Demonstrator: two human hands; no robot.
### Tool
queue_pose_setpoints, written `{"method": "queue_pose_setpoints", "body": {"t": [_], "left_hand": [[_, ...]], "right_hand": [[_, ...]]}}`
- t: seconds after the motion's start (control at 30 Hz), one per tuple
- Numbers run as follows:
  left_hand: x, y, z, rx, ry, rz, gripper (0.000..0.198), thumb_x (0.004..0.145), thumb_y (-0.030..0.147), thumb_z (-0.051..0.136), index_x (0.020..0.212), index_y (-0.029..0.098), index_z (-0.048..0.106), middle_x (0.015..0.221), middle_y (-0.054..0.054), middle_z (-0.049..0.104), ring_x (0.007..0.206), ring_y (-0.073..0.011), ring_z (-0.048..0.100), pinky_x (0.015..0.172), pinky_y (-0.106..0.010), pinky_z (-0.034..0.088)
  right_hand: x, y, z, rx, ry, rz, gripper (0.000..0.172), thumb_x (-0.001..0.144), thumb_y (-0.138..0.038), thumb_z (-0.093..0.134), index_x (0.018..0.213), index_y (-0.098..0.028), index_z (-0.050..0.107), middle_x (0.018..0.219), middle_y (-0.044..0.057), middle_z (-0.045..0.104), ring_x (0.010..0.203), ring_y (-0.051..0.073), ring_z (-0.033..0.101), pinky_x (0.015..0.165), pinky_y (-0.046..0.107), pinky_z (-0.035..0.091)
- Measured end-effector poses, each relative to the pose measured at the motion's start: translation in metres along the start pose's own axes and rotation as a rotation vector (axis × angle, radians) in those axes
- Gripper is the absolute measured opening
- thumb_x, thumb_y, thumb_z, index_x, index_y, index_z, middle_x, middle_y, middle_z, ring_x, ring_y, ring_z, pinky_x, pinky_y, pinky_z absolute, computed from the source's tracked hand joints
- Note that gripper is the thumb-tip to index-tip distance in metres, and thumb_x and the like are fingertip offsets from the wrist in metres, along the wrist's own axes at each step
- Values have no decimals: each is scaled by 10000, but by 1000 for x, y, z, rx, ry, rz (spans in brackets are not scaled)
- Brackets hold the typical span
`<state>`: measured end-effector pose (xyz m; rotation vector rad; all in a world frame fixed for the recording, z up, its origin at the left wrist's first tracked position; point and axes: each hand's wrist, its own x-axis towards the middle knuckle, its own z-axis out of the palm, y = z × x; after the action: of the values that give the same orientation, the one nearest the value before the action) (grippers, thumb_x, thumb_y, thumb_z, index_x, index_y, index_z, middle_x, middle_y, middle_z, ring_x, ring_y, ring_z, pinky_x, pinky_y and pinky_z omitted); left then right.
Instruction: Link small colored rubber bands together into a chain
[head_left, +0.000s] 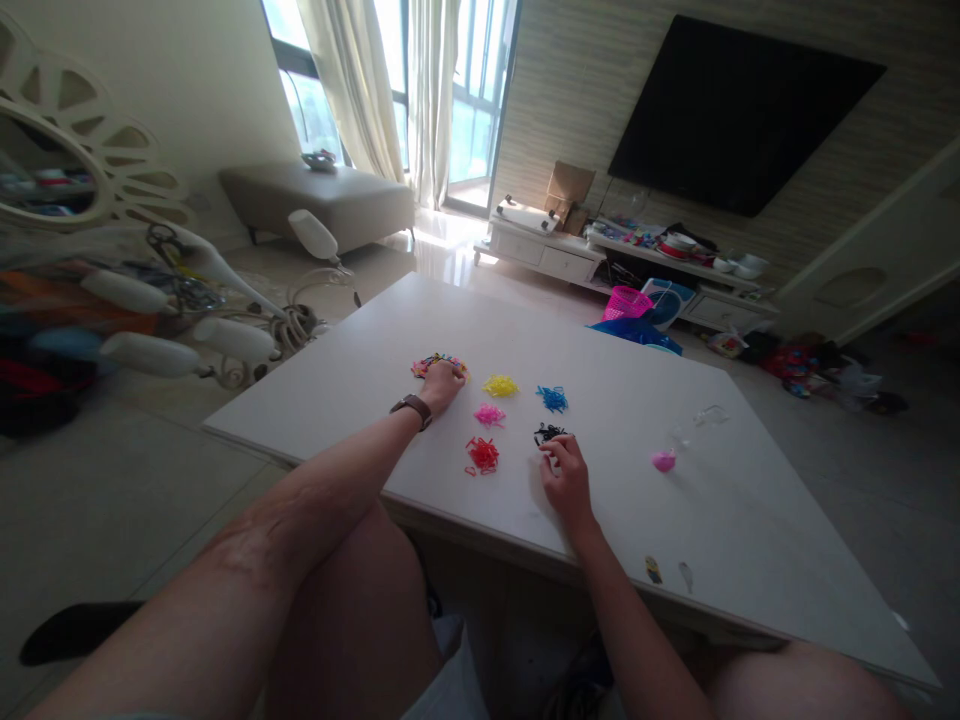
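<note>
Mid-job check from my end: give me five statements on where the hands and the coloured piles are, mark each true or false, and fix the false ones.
1. The left hand is at the mixed-colour pile. True.
2. The blue pile lies farther from the camera than the black pile. True.
3. The right hand is at the blue pile. False: the right hand is at the black pile.
4. The pink pile lies right of the black pile in this view. False: the pink pile lies to its left.
5. The red pile lies nearer the camera than the yellow pile. True.
</note>
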<state>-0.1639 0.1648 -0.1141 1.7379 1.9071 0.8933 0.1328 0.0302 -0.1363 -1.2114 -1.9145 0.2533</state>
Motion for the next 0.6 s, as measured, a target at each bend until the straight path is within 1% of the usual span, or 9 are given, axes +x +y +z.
{"method": "queue_pose_setpoints", "body": {"t": [0.1,0.17,0.23,0.3,0.4,0.47,0.6], "left_hand": [[-3,3,-8,-40,0,62,161,755,134,649,799,138,805,748,-54,739,718,-162,634,735,-267,477],[-8,10,-12,-34,-20,168,138,752,145,668,787,141,802,684,-28,693,662,-139,587,680,-251,443],[-16,21,-14,-23,-55,318,125,753,146,675,775,140,798,645,-12,639,620,-122,537,640,-244,408],[-27,37,-14,-32,-128,485,124,759,134,668,768,141,792,651,-4,605,595,-106,501,619,-240,387],[-46,62,-15,-44,-325,722,132,768,106,664,787,151,787,705,-6,606,610,-96,501,626,-228,386],[-58,77,-15,-42,-395,796,132,781,100,667,809,154,784,729,-11,611,631,-97,516,640,-225,393],[-73,96,-16,-37,-467,847,128,816,110,656,824,159,774,744,-12,610,659,-105,534,664,-225,409]], "right_hand": [[0,1,1,-5,11,-11,178,862,-111,529,940,-218,649,983,54,572,783,168,573,640,293,501],[0,1,2,-14,27,-28,167,883,-127,535,966,-221,646,985,56,587,799,176,580,680,312,511],[0,0,2,-25,49,-57,147,907,-153,544,991,-222,643,977,59,606,847,194,594,743,341,520],[0,-2,2,-30,69,-82,122,931,-186,553,1003,-223,644,959,62,622,893,211,601,791,364,519],[1,-5,-1,-2,102,-67,102,957,-243,569,1013,-224,653,946,61,639,893,213,603,792,365,517],[2,-6,-2,28,121,-37,119,964,-276,579,1035,-224,659,940,59,646,872,209,601,777,361,517],[2,-6,-4,82,111,5,179,971,-304,586,1109,-227,669,951,58,659,867,206,599,772,358,513]]}}
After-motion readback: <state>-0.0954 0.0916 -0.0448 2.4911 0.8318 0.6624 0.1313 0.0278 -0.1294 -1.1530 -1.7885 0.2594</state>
